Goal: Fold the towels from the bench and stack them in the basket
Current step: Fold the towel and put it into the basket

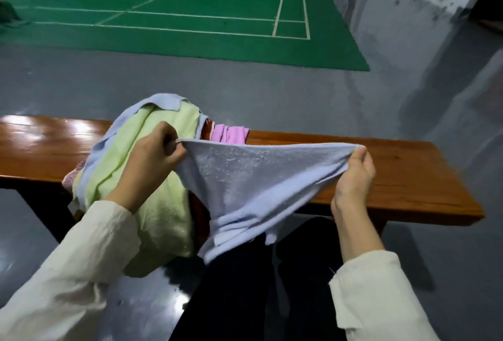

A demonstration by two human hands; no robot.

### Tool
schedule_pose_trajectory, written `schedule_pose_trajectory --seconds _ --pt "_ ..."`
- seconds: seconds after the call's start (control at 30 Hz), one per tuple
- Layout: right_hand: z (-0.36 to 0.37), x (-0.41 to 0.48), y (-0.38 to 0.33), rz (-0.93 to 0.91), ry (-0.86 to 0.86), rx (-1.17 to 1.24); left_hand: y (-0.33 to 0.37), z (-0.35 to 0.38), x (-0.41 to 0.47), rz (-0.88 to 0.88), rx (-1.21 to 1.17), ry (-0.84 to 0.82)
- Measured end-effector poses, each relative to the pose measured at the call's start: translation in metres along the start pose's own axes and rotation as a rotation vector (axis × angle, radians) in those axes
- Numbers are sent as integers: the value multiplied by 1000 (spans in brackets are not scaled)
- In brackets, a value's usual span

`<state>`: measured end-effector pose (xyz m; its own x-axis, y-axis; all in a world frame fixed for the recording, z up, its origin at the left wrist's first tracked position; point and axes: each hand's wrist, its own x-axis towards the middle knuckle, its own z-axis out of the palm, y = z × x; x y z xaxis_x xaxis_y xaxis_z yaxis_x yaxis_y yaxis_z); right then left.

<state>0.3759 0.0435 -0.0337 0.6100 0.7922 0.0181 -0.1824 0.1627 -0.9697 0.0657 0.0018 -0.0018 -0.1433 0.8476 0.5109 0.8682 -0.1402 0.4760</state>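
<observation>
Head cam: early days. Basket not in view, nothing seen stacked. Unfolded towel pile (122,161) sits on wooden bench (408,174) at 9 o'clock. Light-blue towel (253,185) is dead centre, stretched wide. L hand (152,155) grips its 10 o'clock corner, R hand (353,174) pinches the 2 o'clock corner. No fold yet.
</observation>
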Motion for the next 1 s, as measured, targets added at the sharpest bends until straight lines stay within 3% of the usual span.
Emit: schedule_pose_trajectory --seconds 0.17,0.27,0.5,0.8,1.0 --pt "20 31 -50 -92 -9 18 -1 -33 48 213 86 -159" --pt "26 42 -80 -175 -4 -39 10 -53 71 283 99 -115" --pt "17 47 -113 -287 -8 -122 42 -56 72 -158 -703 0" --pt "-2 58 -155 -430 -51 -285 75 -73 88 -158 -703 132" --pt "7 86 -143 -275 -75 -254 79 -47 111 -228 -740 89"
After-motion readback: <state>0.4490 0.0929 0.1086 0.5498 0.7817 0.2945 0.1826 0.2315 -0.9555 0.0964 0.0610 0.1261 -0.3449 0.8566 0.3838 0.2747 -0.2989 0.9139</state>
